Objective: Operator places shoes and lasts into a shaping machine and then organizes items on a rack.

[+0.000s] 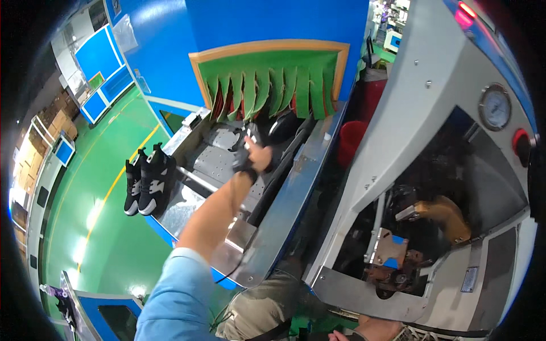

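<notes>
My left hand (257,159), in a dark glove with bare fingers, reaches over the metal conveyor bed. Its fingers close on a black shoe (251,132) with white patches, though blur hides part of the grip. Just beyond, another dark shoe (280,128) lies under the green strip curtain (270,79). At the lower edge, my right hand (369,329) is partly cut off near my lap; what it holds, if anything, does not show. A pair of black-and-white high sneakers (151,184) stands upright on the conveyor's left ledge.
A blue machine housing (273,23) rises behind the curtain. To the right stands a grey machine (387,142) with a pressure gauge (495,107), a red knob (520,140) and a metal clamp (392,250) inside. A red bin (352,142) sits between them.
</notes>
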The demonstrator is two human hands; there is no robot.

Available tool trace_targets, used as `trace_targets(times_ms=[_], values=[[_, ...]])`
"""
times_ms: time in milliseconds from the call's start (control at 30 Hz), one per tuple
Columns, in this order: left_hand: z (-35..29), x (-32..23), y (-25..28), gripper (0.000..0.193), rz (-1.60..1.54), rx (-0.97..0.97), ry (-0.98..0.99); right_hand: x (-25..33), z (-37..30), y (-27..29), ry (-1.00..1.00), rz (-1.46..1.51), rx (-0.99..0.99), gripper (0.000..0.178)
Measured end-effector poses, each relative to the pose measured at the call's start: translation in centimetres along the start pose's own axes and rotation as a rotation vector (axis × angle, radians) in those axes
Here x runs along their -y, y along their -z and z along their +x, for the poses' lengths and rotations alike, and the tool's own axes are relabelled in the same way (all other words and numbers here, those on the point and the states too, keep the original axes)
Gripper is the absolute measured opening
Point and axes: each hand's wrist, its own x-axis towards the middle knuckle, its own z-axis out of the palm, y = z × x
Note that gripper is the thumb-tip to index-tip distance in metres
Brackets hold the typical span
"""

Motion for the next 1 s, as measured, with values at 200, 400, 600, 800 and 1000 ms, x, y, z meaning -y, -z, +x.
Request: trace_targets(times_ms=[200,400,600,800,1000], values=[[-12.7,1.4,17.7,0.055,-0.911,0.537,0.021,5.1,4.4,-0.1,0.136,0.221,0.199,0.03],[-35.7,2.8,21.1,0.095,-0.566,0.823,-0.526,13.0,4.5,-1.9,0.517,1.069,0.177,0.095],[-45.0,2.3,13.4,0.114,-0.968,1.251,-0.136,11.3,-0.1,-0.7,0.352,1.102,-0.254,0.113],[-49.4,2.5,8.3,0.072,-0.903,1.128,-0.132,7.2,-3.6,0.5,0.31,0.613,-0.409,0.119],[-49.2,1.3,10.2,0.029,-0.024,0.735,-0.843,3.1,-4.6,1.4,0.337,0.143,-0.387,0.108]])
